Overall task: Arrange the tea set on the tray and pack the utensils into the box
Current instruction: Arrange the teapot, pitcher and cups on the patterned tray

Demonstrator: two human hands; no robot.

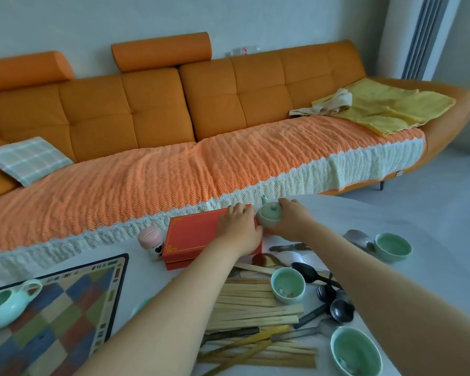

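A pale green teapot point(268, 216) stands at the far edge of the white table, just right of a red box point(192, 237). My right hand point(291, 217) curls round the teapot's right side. My left hand point(239, 230) lies on the right end of the red box, its thumb by the teapot's left side. A checkered tray point(65, 308) sits at the near left with a green pitcher point(7, 305) on its left edge. Three green cups point(287, 284) point(393, 246) point(354, 351) stand among wooden chopsticks point(255, 308) and dark spoons point(334, 305).
A small pink canister point(151, 241) stands left of the red box. An orange sofa point(174, 147) with a knitted cover runs right behind the table. Metal cutlery point(291, 247) lies beyond the middle cup. Bare white tabletop point(377, 215) lies at the far right.
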